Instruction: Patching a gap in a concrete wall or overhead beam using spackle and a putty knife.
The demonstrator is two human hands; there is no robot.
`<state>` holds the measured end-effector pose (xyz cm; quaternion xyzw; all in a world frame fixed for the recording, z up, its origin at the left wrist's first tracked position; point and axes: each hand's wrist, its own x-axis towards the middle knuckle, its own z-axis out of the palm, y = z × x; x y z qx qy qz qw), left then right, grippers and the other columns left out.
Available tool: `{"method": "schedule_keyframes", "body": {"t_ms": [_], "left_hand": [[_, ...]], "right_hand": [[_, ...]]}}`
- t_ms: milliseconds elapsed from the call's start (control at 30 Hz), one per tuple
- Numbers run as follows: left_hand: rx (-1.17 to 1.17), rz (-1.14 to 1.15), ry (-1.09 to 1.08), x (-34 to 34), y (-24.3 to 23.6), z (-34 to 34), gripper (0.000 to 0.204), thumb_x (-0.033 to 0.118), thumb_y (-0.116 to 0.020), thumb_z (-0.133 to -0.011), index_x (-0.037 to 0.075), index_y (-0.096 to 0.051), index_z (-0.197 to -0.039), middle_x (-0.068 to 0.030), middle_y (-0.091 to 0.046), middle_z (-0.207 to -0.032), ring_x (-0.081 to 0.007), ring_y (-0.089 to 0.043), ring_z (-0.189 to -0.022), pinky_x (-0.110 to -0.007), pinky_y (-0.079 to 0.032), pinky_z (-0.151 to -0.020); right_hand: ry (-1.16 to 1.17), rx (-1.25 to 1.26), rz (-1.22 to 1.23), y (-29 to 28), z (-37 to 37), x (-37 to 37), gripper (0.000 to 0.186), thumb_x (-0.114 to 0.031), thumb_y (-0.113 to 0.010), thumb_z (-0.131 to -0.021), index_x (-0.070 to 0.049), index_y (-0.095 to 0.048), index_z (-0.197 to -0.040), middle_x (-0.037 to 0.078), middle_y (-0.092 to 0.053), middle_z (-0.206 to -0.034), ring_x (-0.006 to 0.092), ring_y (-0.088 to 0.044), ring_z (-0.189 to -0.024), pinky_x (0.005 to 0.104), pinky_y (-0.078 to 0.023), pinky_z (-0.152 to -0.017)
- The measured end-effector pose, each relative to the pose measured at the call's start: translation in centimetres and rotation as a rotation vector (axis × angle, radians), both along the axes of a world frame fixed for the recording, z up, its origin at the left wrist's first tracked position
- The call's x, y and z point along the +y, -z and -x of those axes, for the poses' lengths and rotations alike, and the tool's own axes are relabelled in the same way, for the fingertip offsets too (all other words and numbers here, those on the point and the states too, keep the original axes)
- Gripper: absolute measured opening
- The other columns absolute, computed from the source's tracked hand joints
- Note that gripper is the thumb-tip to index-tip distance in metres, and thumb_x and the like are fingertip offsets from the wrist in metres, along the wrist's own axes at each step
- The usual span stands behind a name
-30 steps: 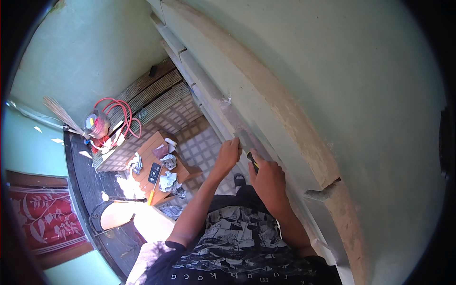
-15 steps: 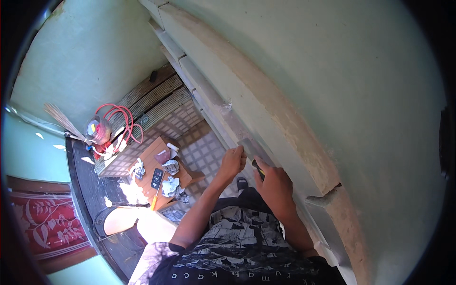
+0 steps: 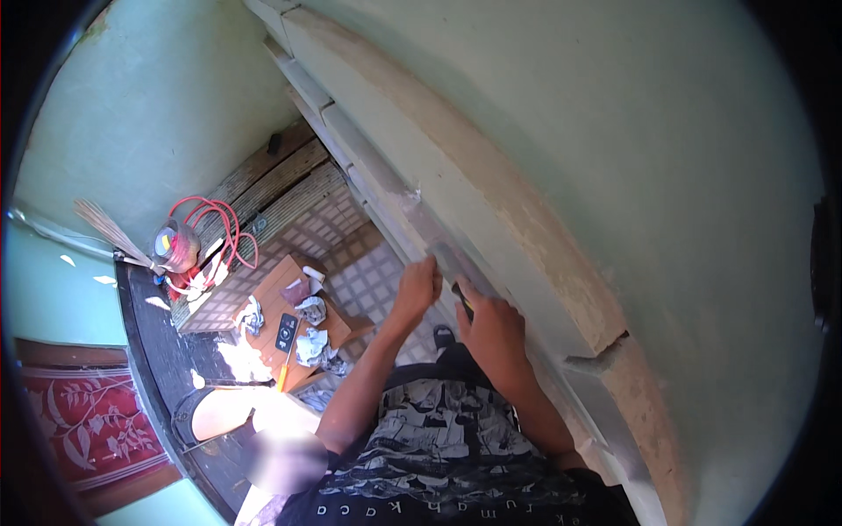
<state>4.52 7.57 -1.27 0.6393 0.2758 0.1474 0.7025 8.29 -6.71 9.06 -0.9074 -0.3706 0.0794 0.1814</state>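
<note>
In the head camera's view, a person's right hand (image 3: 494, 337) wraps closed around the handle of a black-and-yellow tool (image 3: 467, 302), held just left of the tan-edged ledge (image 3: 526, 210) that sweeps down the wall. The left hand (image 3: 419, 285), also left of the ledge and ahead of the right, has its fingers curled tight; whether they pinch anything cannot be told. A narrow gap parts the hands, and the ledge bounds them on the right, its rim broken by a dark notch (image 3: 599, 355) nearer the body. To the ledge's left, beyond the hands, a stretch of floor (image 3: 355, 272) in checkered light gives room before a wooden table (image 3: 270, 289) bearing crumpled paper (image 3: 310, 310) and a black device (image 3: 286, 333); farther left of the ledge, a red hose (image 3: 234, 226) lies coiled
</note>
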Motion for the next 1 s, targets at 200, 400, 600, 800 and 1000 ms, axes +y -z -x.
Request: {"method": "schedule_keyframes", "body": {"t_ms": [200,400,600,800,1000], "left_hand": [[0.142,0.469,-0.018,-0.2,-1.1,0.3,0.039,0.024,-0.036,-0.093,0.006,-0.042,-0.060,-0.0025,-0.039,-0.046,-0.0125,-0.031,-0.037,-0.030,-0.026,-0.039],[0.109,0.204,0.096,0.2,-0.7,0.7,0.040,0.025,-0.037,-0.094,0.004,-0.041,-0.060,-0.0025,-0.040,-0.047,-0.0128,-0.039,-0.040,-0.030,-0.030,-0.040],[0.020,0.247,0.068,1.6,-1.8,-0.5,0.039,0.026,-0.038,-0.094,0.014,-0.031,-0.057,0.0057,-0.025,-0.051,-0.0068,-0.023,-0.041,-0.027,-0.016,-0.039],[0.088,0.366,0.079,0.7,-1.6,-0.1,0.039,0.024,-0.039,-0.093,0.016,-0.028,-0.057,0.0061,-0.022,-0.050,-0.0066,-0.020,-0.041,-0.027,-0.014,-0.040],[0.123,0.413,0.070,0.0,-2.8,0.4,0.040,0.025,-0.040,-0.092,0.016,-0.028,-0.055,0.0064,-0.022,-0.049,-0.0072,-0.019,-0.040,-0.027,-0.014,-0.039]], "right_hand": [[0.017,0.090,0.071,-1.5,-0.2,0.2,0.039,-0.027,-0.060,-0.085,-0.018,-0.058,-0.124,0.021,-0.064,-0.075,0.0392,-0.064,-0.075,0.0479,-0.051,-0.067],[0.018,0.071,0.093,-2.1,0.4,0.1,0.040,-0.028,-0.059,-0.086,-0.017,-0.058,-0.124,0.021,-0.064,-0.075,0.0396,-0.063,-0.073,0.0479,-0.051,-0.066],[0.039,0.040,0.061,-1.8,0.1,0.9,0.040,-0.029,-0.059,-0.086,-0.017,-0.057,-0.125,0.021,-0.064,-0.075,0.0393,-0.064,-0.073,0.0477,-0.051,-0.066],[0.085,0.078,0.126,-2.1,0.7,0.8,0.038,-0.028,-0.059,-0.086,-0.017,-0.059,-0.122,0.022,-0.065,-0.077,0.0392,-0.064,-0.074,0.0479,-0.052,-0.068],[0.070,0.100,0.115,-2.6,1.0,-0.2,0.038,-0.028,-0.060,-0.085,-0.017,-0.060,-0.121,0.021,-0.065,-0.078,0.0390,-0.064,-0.076,0.0474,-0.052,-0.069]]}}
